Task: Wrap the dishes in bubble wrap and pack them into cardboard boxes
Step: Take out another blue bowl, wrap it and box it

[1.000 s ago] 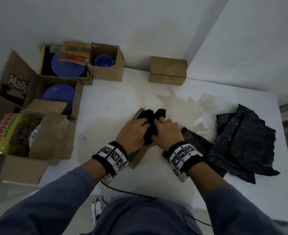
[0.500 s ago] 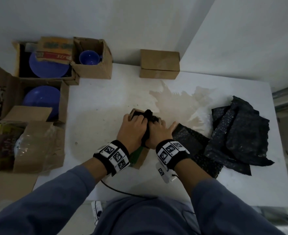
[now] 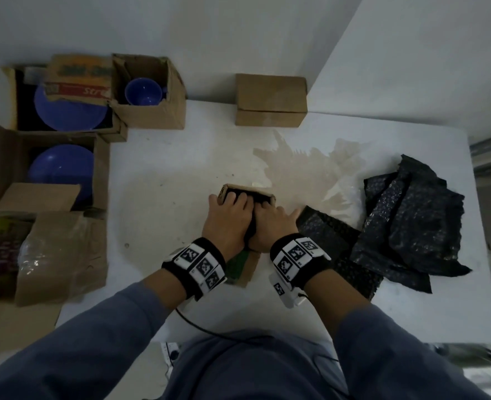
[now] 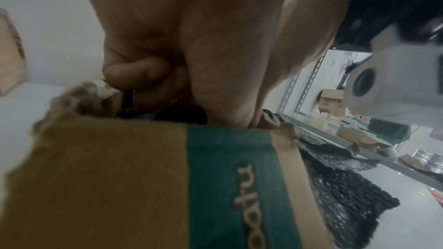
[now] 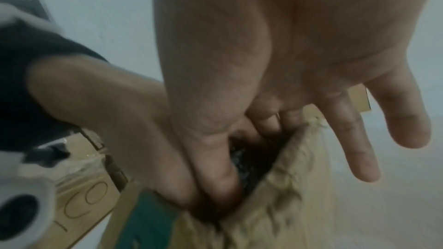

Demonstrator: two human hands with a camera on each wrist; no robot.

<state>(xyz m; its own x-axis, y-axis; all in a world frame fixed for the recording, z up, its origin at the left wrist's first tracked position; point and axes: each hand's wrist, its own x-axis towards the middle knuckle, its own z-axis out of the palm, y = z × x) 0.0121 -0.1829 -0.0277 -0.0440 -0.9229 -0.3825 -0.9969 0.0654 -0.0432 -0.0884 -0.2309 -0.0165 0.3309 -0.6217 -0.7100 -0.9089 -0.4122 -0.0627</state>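
My right hand [image 5: 299,63] fills the view from above, thumb and most fingers [image 5: 215,173] pushed down into the open top of a cardboard box [image 5: 282,205], onto black bubble wrap [image 5: 246,166] inside. Two fingers splay out past the box's torn edge. My left hand [image 5: 107,113] presses in alongside, touching the right.

Head view looks steeply down from above; 2 wrist views sit close, sharing the small box [image 3: 248,192].

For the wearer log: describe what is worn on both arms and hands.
Both hands are bare. Each wrist carries a black band with white squares of black coded markings: left wristband, right wristband. A white camera unit hangs below the right band. Blue-grey long sleeves cover both forearms.
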